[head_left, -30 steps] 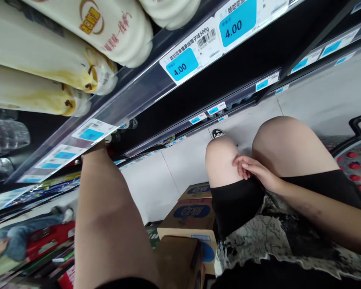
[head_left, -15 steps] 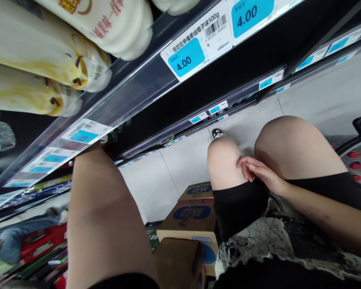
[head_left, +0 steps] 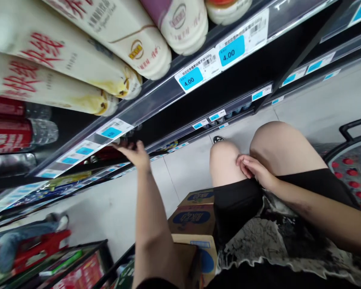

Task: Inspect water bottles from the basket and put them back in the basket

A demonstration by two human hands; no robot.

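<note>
My left hand reaches into the dark shelf below the price rail, its fingers curled among small bottles there; what it grips, if anything, is hidden. My right hand rests on my bare knee, fingers lying loosely curled with nothing in them. I am crouched in front of a shop shelf. Large white drink bottles lie on the shelf above my left hand, over blue price tags that read 4.00.
Cardboard boxes with blue logos stand on the pale floor by my legs. A black basket of red-capped bottles is at the right. Red-labelled clear bottles fill the far left shelf. Another person crouches at the lower left.
My left arm has drawn back from the camera, so the hand shows at the lower shelf. The view has tilted, showing more bottles above. My right hand has stayed on the knee.
</note>
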